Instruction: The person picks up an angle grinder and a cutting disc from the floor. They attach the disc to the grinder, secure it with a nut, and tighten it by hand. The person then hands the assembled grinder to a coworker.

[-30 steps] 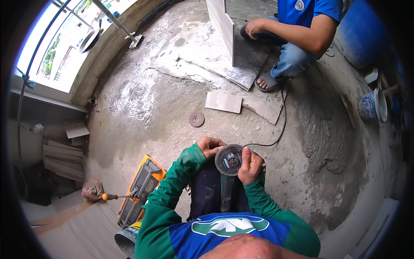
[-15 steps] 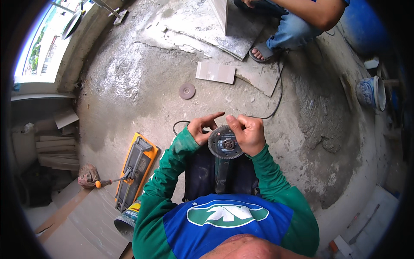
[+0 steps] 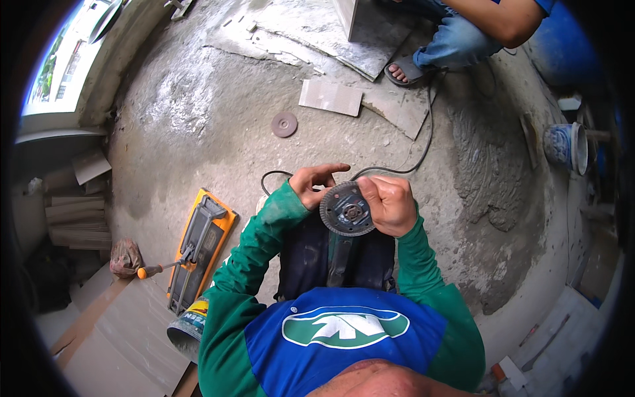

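Centrally in frame, the disc (image 3: 348,210) lies nearer my right hand (image 3: 390,206), which grips its right rim; my left hand (image 3: 314,186), fingers parted, borders its upper left; the grinder (image 3: 339,258) points down-frame.

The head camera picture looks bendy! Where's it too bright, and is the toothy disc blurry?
In the head view, the window opening is washed out white and the concrete floor looks very bright at upper left; that fisheye view bends edges near its rim, with black corners; in the head view, the cutting disc looks fairly sharp, its notched edge clear.
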Demonstrator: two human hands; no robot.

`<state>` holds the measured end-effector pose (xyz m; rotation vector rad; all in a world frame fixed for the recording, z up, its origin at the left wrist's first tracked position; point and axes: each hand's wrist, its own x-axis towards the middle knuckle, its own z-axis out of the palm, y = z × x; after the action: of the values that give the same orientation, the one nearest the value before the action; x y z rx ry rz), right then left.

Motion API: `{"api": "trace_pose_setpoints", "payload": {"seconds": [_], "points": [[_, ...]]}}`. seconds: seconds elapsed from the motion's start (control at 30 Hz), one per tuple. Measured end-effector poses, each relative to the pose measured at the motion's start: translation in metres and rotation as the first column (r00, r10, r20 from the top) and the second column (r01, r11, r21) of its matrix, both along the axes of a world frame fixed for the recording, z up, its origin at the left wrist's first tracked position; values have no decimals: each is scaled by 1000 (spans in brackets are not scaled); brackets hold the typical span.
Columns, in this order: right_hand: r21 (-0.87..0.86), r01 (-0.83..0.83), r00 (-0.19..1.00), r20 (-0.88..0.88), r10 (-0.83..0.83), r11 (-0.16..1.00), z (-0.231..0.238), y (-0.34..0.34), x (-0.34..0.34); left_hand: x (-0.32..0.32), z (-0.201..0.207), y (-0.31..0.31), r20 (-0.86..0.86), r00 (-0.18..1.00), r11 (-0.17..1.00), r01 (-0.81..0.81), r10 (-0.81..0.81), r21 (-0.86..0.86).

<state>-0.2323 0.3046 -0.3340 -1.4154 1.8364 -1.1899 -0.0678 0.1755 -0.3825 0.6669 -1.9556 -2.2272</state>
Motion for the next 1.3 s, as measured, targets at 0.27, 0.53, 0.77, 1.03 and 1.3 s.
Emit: {"api": "trace_pose_setpoints", "payload": {"seconds": [0.27, 0.53, 0.77, 1.03, 1.3], "points": [[-97, -23, 1000, -19, 21, 995, -9, 3, 4, 4, -18, -12, -27, 993, 974, 122, -119, 191], [-102, -86, 996, 5, 87, 991, -5, -6, 8, 12, -13, -17, -25, 996, 970, 89, -85, 224], [-73, -134, 991, -26, 132, 988, -2, -15, 6, 12, -6, -11, -16, 998, 981, -51, 55, 188], [-97, -104, 994, 8, 105, 990, -11, -21, 2, -8, 21, 26, -105, 944, 938, -325, 313, -122], [-25, 200, 974, 116, -196, 979, 6, -4, 32, -6, 6, 48, -50, 796, 797, -603, 604, 35]]}}
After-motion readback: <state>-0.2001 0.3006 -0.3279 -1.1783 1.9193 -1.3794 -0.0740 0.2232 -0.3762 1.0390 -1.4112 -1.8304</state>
